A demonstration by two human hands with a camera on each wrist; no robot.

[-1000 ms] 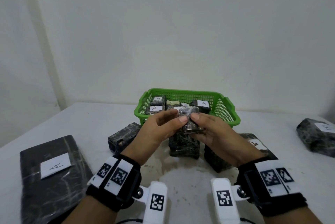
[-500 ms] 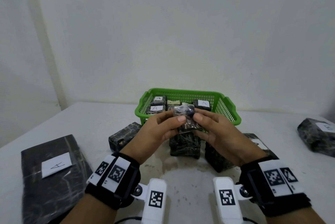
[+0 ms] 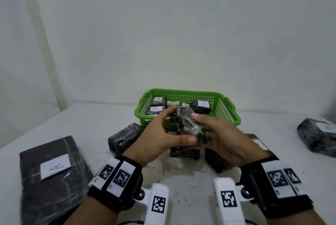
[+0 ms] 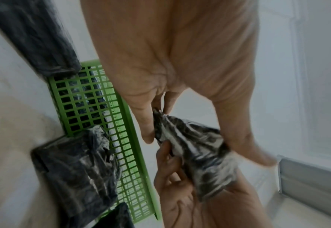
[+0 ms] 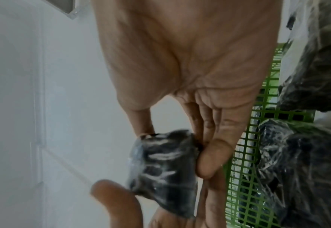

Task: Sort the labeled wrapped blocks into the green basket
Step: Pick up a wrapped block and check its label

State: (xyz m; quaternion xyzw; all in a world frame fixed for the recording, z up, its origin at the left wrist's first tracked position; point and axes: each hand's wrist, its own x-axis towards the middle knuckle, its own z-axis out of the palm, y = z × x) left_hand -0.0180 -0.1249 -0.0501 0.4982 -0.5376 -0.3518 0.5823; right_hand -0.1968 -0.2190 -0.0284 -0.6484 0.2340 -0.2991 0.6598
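Both hands hold one small dark wrapped block [image 3: 187, 124] in the air just in front of the green basket [image 3: 234, 117]. My left hand [image 3: 160, 137] grips its near end between thumb and fingers. My right hand [image 3: 220, 135] pinches the far end from the right. No label shows on the faces of the block [image 4: 196, 155] that I see, also in the right wrist view [image 5: 164, 169]. Inside the basket lie several wrapped blocks with white "A" labels [image 3: 203, 104]. The basket's mesh wall [image 4: 94, 108] runs beside the hands.
A large flat dark package with an "A" label [image 3: 54, 166] lies at the near left. Three dark wrapped blocks [image 3: 125, 137] [image 3: 183, 152] [image 3: 218, 161] stand on the white table below the hands. Another labeled package [image 3: 318, 137] lies at the far right.
The block has been turned in both hands, from upright to lying slanted, and brought slightly lower and nearer. My left thumb has shifted to its near end.
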